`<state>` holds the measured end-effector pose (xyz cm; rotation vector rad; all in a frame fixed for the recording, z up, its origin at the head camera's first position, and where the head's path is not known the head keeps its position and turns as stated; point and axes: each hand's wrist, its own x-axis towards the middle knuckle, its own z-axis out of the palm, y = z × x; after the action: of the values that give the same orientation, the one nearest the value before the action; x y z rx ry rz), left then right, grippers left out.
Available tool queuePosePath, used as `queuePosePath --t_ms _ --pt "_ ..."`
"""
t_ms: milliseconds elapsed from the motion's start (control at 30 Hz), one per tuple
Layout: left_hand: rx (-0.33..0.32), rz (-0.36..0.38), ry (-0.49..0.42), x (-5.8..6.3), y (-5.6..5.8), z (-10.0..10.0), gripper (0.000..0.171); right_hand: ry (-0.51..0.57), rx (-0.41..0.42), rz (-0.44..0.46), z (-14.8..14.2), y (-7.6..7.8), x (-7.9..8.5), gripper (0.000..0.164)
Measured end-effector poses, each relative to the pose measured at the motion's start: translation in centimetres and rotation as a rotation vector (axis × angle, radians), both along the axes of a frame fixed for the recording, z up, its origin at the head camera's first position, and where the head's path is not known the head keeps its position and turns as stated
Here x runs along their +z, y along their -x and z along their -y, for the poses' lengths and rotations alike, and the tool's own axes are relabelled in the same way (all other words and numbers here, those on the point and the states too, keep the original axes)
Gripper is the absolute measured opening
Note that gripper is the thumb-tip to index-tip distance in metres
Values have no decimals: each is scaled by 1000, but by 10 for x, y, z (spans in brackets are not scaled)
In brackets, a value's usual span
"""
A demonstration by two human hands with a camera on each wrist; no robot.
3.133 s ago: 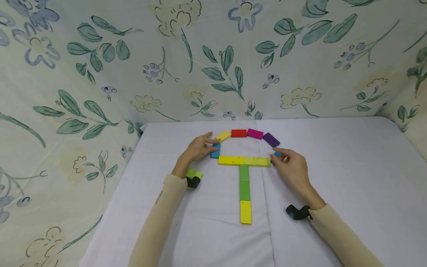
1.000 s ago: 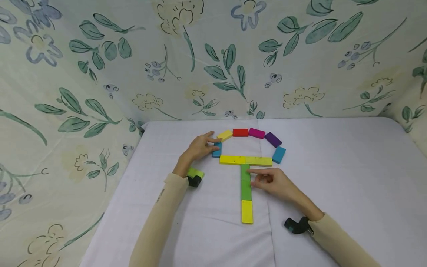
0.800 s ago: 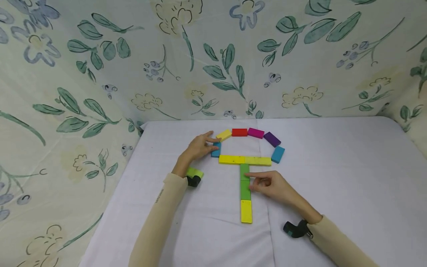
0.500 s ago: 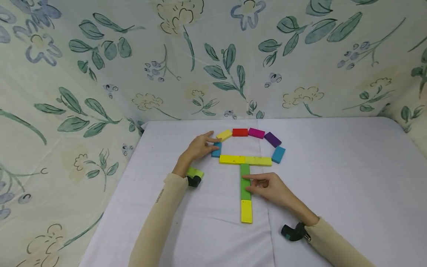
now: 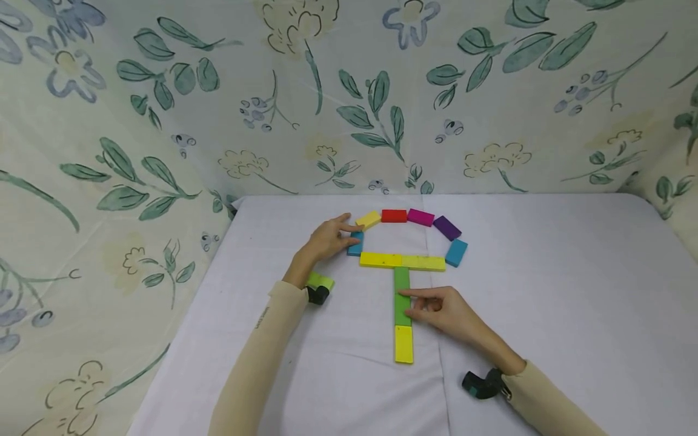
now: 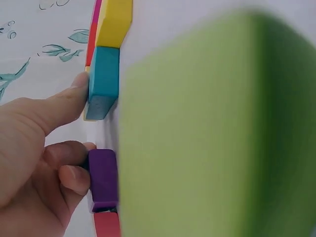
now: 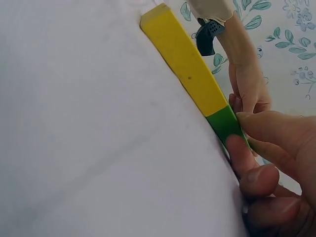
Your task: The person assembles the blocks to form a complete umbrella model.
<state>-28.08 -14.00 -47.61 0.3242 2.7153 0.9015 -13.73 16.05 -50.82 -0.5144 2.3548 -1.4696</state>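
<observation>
My left hand stays at the left end of an arch of flat coloured blocks. In the left wrist view its thumb touches a blue block. Its curled fingertips lie against a purple block, which the hand hides from the head view. With thumb and fingers my right hand grips the edges of the lower green block, in the upright bar beneath the arch. Below that one lies a yellow block, end to end with it. A crossbar of two yellow blocks tops the green blocks.
The arch continues with yellow, red, magenta, purple and a right blue block. A lime green block lies under my left wrist. All lie on a white cloth before a floral backdrop.
My right hand has let go of the blue block at the arch's right end and moved left and nearer to the green blocks, then slid slightly down along them. My left hand stays put.
</observation>
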Motion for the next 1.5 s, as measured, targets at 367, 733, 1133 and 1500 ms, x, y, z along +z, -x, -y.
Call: queuePosePath --t_ms 367,733,1133,1500 --pt "0 -6 -11 2 -4 -3 40 -21 -30 21 -1 0 -2 42" --pt "-25 -109 -203 5 -42 46 45 -25 -28 37 4 1 -2 40" --pt "-89 15 -262 0 -86 93 36 -25 -19 17 3 1 -2 40" --pt "-127 60 -346 -10 -90 102 36 -2 -11 11 0 0 -2 40"
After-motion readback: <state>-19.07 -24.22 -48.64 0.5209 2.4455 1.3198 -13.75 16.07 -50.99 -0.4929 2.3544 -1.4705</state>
